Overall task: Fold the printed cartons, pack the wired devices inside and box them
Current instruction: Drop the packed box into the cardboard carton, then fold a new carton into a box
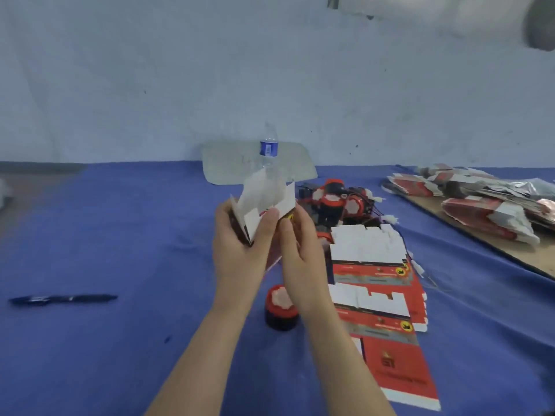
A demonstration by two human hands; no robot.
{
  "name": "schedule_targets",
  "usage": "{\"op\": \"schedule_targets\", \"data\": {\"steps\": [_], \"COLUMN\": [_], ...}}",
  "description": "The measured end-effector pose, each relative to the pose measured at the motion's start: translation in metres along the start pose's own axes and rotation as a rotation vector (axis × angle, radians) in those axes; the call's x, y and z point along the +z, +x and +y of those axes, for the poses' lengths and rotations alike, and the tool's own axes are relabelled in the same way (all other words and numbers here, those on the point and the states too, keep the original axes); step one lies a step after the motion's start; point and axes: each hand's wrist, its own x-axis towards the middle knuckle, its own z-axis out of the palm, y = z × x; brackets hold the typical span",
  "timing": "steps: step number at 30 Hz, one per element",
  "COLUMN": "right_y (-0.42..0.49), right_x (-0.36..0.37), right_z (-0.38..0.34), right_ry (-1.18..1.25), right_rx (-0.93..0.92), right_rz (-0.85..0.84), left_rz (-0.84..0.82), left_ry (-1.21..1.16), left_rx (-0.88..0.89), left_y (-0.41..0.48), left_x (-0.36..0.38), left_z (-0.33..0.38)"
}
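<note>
Blue-clothed bench (120,235) work looks barely begun: left hand (237,253) and right hand (303,259) hold one half-folded carton (261,202) raised above it, fingers (271,219) curled on its flaps. Flat cartons (372,274) lie unfolded just right, wired devices (336,199) unpacked behind, one device (280,310) loose beneath the wrists
</note>
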Motion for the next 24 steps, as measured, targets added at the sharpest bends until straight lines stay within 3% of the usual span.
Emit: {"op": "schedule_targets", "data": {"steps": [10,14,21,24], "right_y": [0.032,0.029,0.021,0.018], "right_x": [0.07,0.079,0.084,0.089], "right_z": [0.007,0.025,0.035,0.036], "right_ry": [0.268,0.291,0.149,0.109], "right_rx": [0.263,0.358,0.218,0.192], "right_rz": [-0.251,-0.149,-0.009,0.014], "left_rz": [0.026,0.072,0.103,0.09], "left_ry": [-0.022,0.071,0.271,0.305], "left_rx": [-0.009,0.022,0.08,-0.008], "left_y": [0.027,0.029,0.025,0.025], "left_x": [-0.073,-0.076,-0.068,-0.068], "left_z": [-0.027,-0.039,-0.061,-0.063]}}
